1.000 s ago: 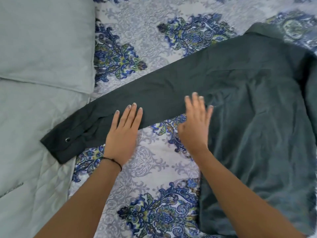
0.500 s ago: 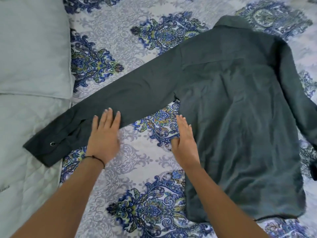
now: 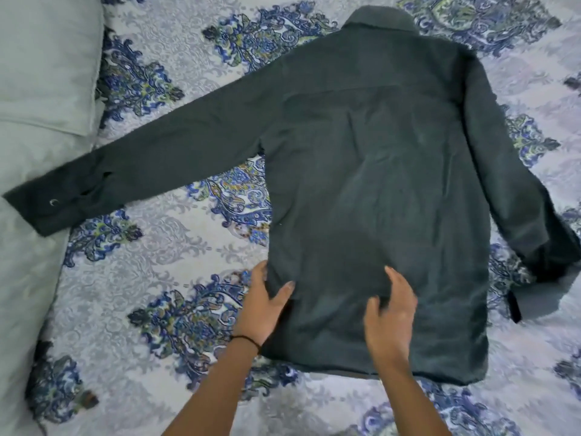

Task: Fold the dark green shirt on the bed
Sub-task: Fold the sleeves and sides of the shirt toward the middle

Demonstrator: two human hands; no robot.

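A dark green shirt point(image 3: 371, 184) lies spread flat on a bed point(image 3: 176, 259), seen from above by the person working on it. The shirt fills the middle and the 3 o'clock half of the view. Its collar point(image 3: 379, 18) points to 12 o'clock and its hem point(image 3: 345, 369) to 6 o'clock.

One long sleeve point(image 3: 176, 152) stretches straight out towards 9 o'clock. Its cuff point(image 3: 47, 206), which has a small metal snap point(image 3: 53, 202), rests on a pale grey quilt point(image 3: 25, 294) along that edge of the bed. The other sleeve point(image 3: 515, 171) runs down the shirt's 3 o'clock side towards 4 o'clock, just beside the body of the shirt.

Both bare forearms come in from 6 o'clock. The left hand point(image 3: 267, 306) is at the shirt's 9 o'clock side edge, low down near the hem. Its thumb lies on top of the cloth and its fingers point(image 3: 259, 273) sit at the edge, so the hand holds the edge between them. A thin dark band point(image 3: 248, 339) circles that wrist.

The right hand point(image 3: 390, 313) is on the lower middle of the shirt, with its fingers point(image 3: 394, 278) curled. It is blurred, so I cannot tell whether it pinches the cloth or only rests on it.

The bed cover is pale lilac with blue and green floral medallions. A pale grey pillow point(image 3: 44, 58) lies at 10 o'clock.
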